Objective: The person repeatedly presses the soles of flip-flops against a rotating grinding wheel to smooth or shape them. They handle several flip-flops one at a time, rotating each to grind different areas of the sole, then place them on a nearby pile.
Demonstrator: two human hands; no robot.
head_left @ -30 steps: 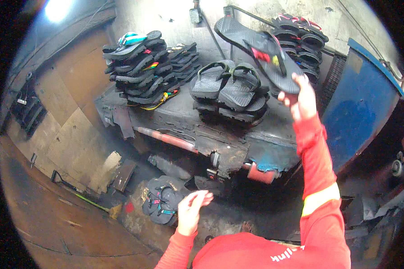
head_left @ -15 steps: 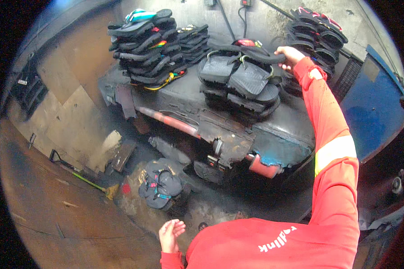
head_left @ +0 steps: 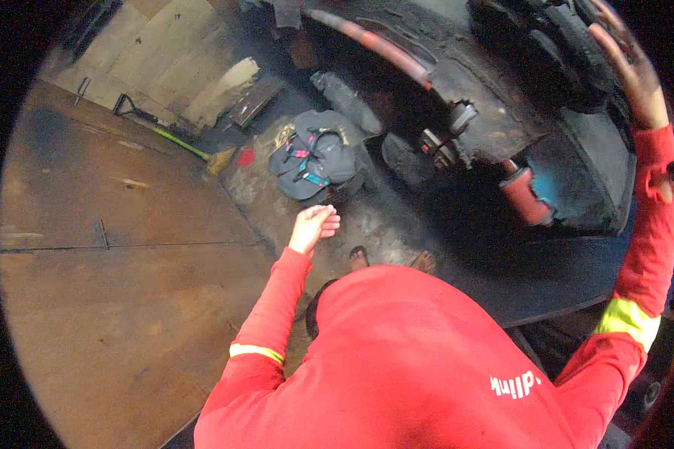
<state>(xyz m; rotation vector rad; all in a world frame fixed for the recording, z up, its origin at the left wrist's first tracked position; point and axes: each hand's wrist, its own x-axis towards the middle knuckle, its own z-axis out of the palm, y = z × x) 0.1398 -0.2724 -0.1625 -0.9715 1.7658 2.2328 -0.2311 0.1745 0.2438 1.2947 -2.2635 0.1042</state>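
Note:
My left hand [head_left: 320, 222] is raised just below a pile of dark flip-flops [head_left: 322, 161] with pink and turquoise straps, which rests low over the stained floor. Its fingers are loosely bent, with nothing visible in them. At the upper right rim, my right hand [head_left: 630, 71] has its fingers stretched apart beside stacked black sandals [head_left: 554, 56] on the dark worktop; whether they touch the sandals is unclear.
Brown boarding [head_left: 112, 314] spans the left. A tool with a green handle [head_left: 180, 142] lies near the pile. Red rollers [head_left: 528, 194] show under the worktop's torn edge. A dark blue panel [head_left: 569, 284] is at the right. My bare toes show below me.
The view has tilted down toward the floor. My right hand has let go of the sandal it held and opened. My left hand has risen toward the low pile.

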